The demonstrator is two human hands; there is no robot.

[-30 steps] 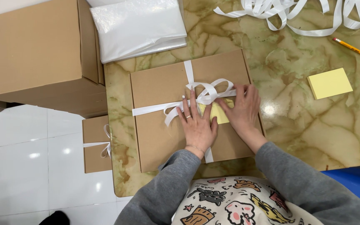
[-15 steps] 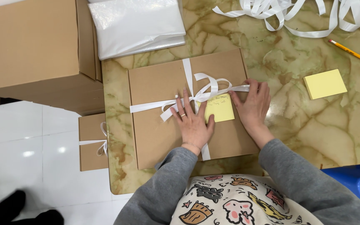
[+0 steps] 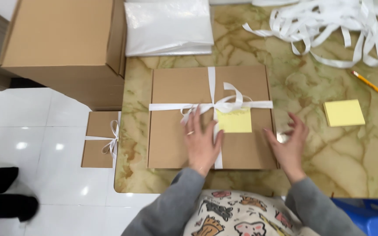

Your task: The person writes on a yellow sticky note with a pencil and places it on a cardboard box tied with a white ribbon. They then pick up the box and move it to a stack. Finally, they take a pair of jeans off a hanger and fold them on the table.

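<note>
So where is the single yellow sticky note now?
In the head view, the yellow sticky note is stuck on the flat cardboard box, just below the white ribbon bow, between both hands.

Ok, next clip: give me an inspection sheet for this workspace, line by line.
Surface: marbled green-beige table, glossy.
Job's things: flat brown box tied crosswise with white ribbon, bow on top; yellow sticky note stuck under the bow.
Clutter: sticky-note pad, pencil, loose ribbon pile, folded clear bags.
Grips: left hand flat on the box, open; right hand open at the box's right edge.
Cables: nothing seen.
Surroundings: large carton, small ribbon-tied box on white tile floor, blue bin.
</note>
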